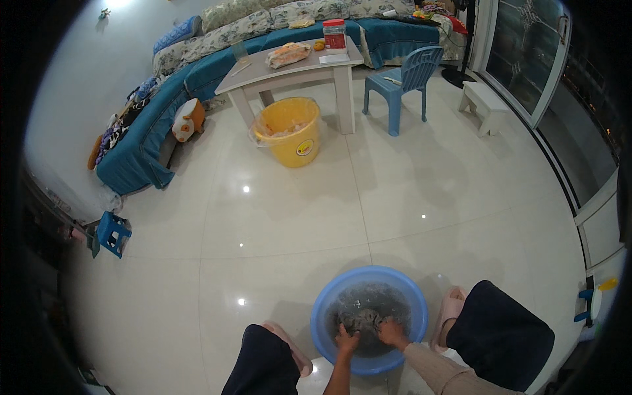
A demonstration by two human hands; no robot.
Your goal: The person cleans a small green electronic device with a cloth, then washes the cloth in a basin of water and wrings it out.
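Observation:
A round blue plastic basin (320,301) stands on the tiled floor between my feet, holding dark, sudsy water. A wet grey cloth (366,320) lies in the water, partly sunk. My left hand (347,340) is at the cloth's left side, its thumb raised and apart from the fingers; whether it grips any cloth does not show. On the cloth's right side, my right hand (391,333) has its fingers curled down onto the fabric with the fingertips hidden. A light sleeve covers the right forearm, while the left forearm is bare.
Pink slippers (291,348) flank the basin. Farther off are a yellow bucket (296,143) with a plastic liner, a table (301,64) bearing a red-lidded jar, a blue plastic chair (395,89), a white stool (486,101) and a teal-covered sofa (136,153). A small blue stool (113,232) lies at left.

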